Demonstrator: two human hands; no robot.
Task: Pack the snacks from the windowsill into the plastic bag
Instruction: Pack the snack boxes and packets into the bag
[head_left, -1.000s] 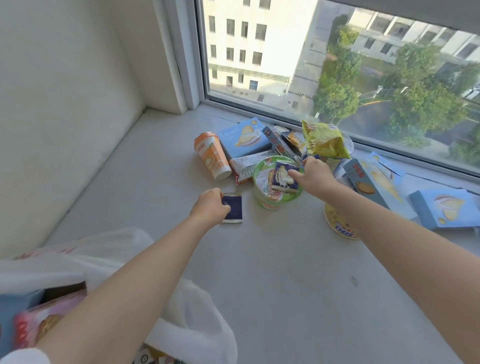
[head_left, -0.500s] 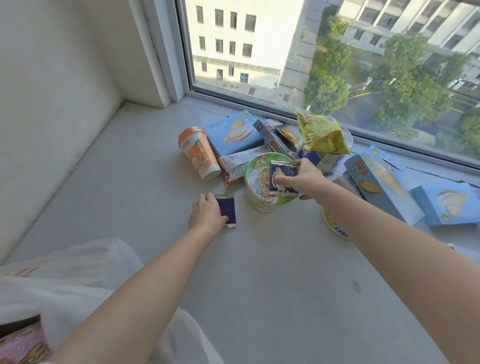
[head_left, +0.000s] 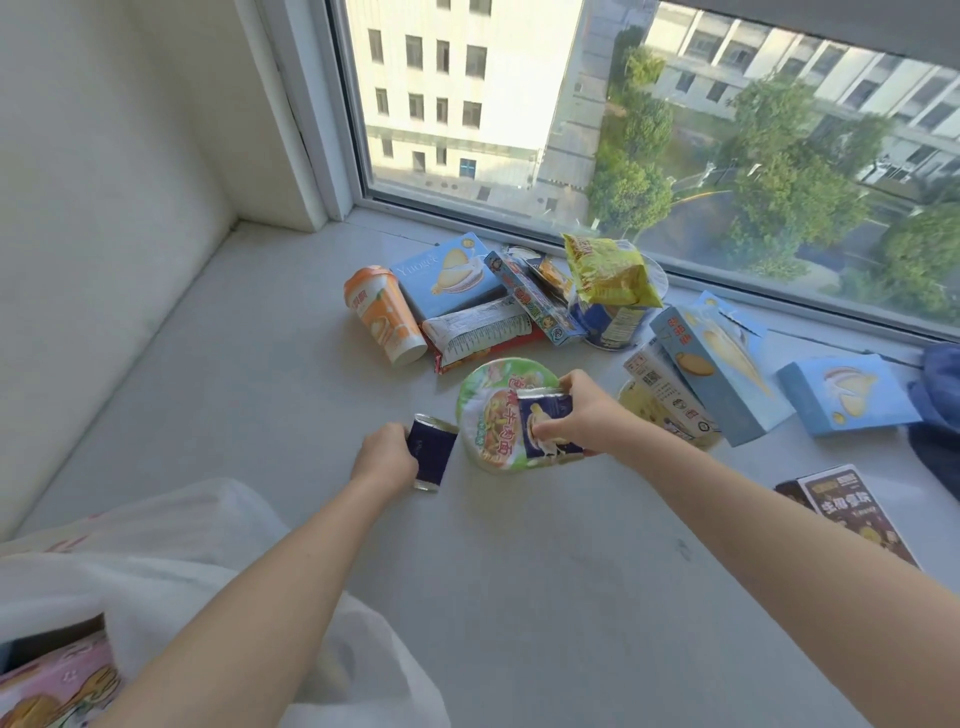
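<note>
An upper-floor room, likely a home or dormitory: beyond the right hand (head_left: 582, 415) a wide windowsill (head_left: 260, 364) meets a large window (head_left: 623, 130) overlooking buildings and treetops far below. Plain white walls (head_left: 104, 182) rise left of the left hand (head_left: 382, 460).

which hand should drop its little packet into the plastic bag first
Left, probably. The left hand already holds a dark blue packet and is nearer the plastic bag; the right hand is farther.
</note>
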